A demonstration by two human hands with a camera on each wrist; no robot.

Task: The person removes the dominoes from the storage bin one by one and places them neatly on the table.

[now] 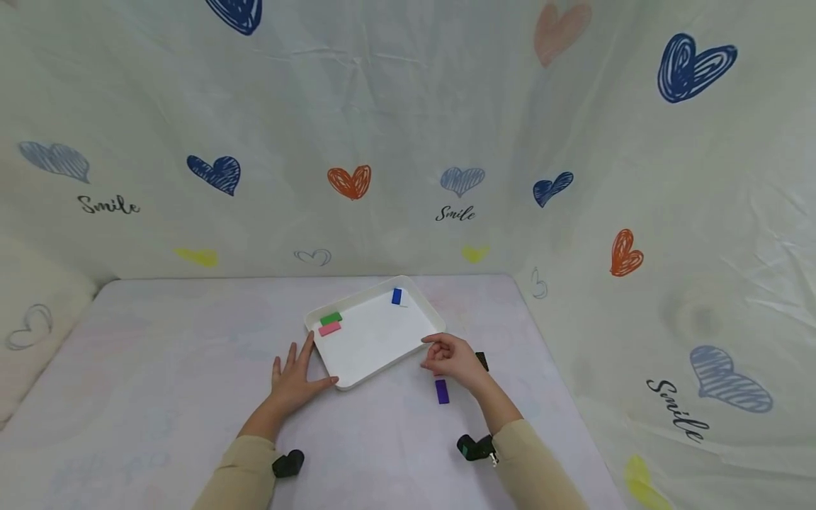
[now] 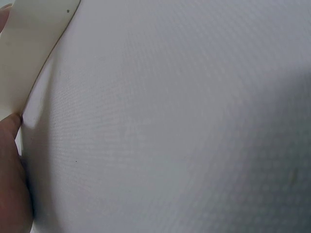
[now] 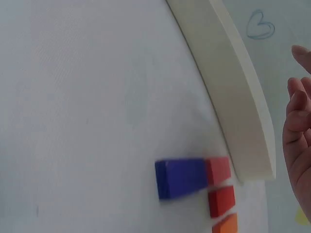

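Observation:
A white tray (image 1: 376, 340) lies slightly turned on the table, with a green block (image 1: 331, 318) and a pink block (image 1: 329, 329) side by side at its left end and a blue block (image 1: 397, 296) near the far right corner. My left hand (image 1: 295, 381) rests against the tray's left corner, fingers spread, thumb at the near edge. Beside the tray's right corner is my right hand (image 1: 454, 363), its fingers loosely bent; I see nothing held in them. Below it lies a purple block (image 1: 442, 392), which the right wrist view shows as a dark blue-purple block (image 3: 184, 178).
Two red blocks (image 3: 222, 201) and an orange block (image 3: 226, 224) lie in a row by the tray wall in the right wrist view. A dark block (image 1: 482, 361) is partly hidden behind the right wrist. A heart-printed cloth (image 1: 401, 142) hangs behind the table (image 1: 178, 382).

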